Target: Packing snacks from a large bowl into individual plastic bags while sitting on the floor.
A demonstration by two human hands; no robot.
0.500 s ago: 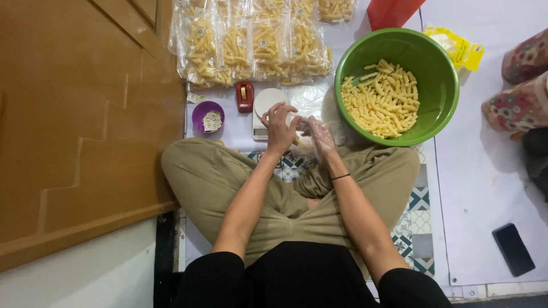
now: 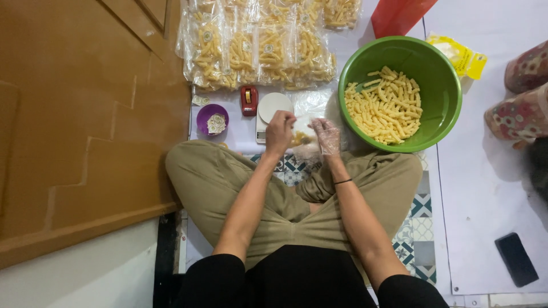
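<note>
A green bowl (image 2: 438, 63) of yellow snack sticks sits on the floor just right of the hands, with packed bags (image 2: 257, 48) stacked beyond a white scale (image 2: 273, 109). Between them, over the crossed legs, the left hand (image 2: 279, 132) and gloved right hand (image 2: 327, 136) pinch a small clear bag (image 2: 302, 132), fingers curled closed on its top edge. A purple cup (image 2: 212, 118) stands left.
</note>
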